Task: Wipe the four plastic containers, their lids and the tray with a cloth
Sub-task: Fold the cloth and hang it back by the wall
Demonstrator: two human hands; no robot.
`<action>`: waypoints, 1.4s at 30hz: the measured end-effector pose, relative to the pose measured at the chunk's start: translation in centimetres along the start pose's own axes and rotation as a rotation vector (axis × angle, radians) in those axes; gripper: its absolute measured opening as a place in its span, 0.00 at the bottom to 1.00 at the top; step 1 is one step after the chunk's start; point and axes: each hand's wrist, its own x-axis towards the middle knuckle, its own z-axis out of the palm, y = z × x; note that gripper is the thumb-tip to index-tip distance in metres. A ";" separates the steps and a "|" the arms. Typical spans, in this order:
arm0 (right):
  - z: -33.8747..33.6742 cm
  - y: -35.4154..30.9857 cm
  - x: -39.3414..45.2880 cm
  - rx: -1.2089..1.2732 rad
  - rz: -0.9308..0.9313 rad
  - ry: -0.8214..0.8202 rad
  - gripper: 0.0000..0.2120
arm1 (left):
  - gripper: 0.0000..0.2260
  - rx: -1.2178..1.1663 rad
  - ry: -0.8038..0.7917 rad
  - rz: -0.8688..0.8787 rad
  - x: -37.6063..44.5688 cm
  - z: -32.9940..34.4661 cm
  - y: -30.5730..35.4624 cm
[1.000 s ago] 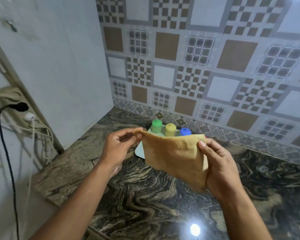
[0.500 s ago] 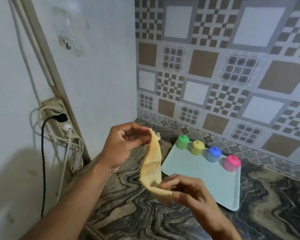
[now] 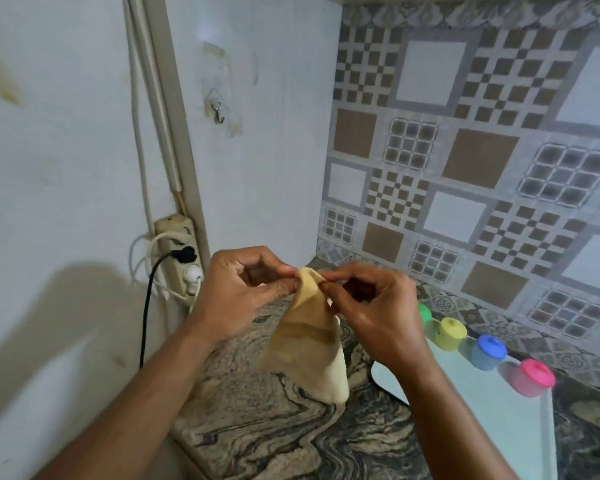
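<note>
Nearest the camera, two bare forearms reach forward over the marbled stone bench (image 3: 274, 431). The left hand (image 3: 238, 294) and the right hand (image 3: 371, 306) meet in the air above the bench's left edge, and each grip pinches the top fold of a yellow cloth (image 3: 309, 344) between thumb and forefinger, the other fingers curled. The cloth hangs down from the two pinches in a loose, folded drape, its lower end clear of the bench or just above it; contact cannot be told.

Just right of the hands, a pale blue tray (image 3: 499, 420) lies flat on the bench, partly hidden by the right wrist. Along the tray's far edge stand four small plastic containers in a row, lids on: the green container (image 3: 424, 312), mostly hidden behind the right hand, then the yellow container (image 3: 449, 333), the blue container (image 3: 489, 351) and the pink container (image 3: 532, 376), each near its neighbour.

Farther back on the left, a power strip (image 3: 175, 251) hangs on the white wall (image 3: 264, 150) with a black plug (image 3: 185, 254) and a white plug (image 3: 192, 273) in it. Higher up, a small metal hook (image 3: 217, 110) is stuck to the wall. The bench's far edge meets a patterned tile backsplash (image 3: 465, 161).
</note>
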 end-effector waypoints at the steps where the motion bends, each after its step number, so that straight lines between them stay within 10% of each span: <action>1: 0.2 -0.1 0.2 -0.044 -0.039 0.027 0.07 | 0.09 0.035 0.008 0.025 0.1 -0.4 0.0; 18: 3.6 -0.9 15.3 0.313 -0.021 -0.460 0.06 | 0.03 0.471 -0.034 0.010 7.4 -9.1 3.3; 29: 7.6 -5.4 26.2 -0.135 -0.315 -0.222 0.11 | 0.09 1.039 0.209 0.213 14.8 -11.0 7.4; 42: 10.5 -5.0 30.2 -0.211 -0.256 -0.193 0.13 | 0.11 1.344 0.214 0.149 17.3 -10.5 5.5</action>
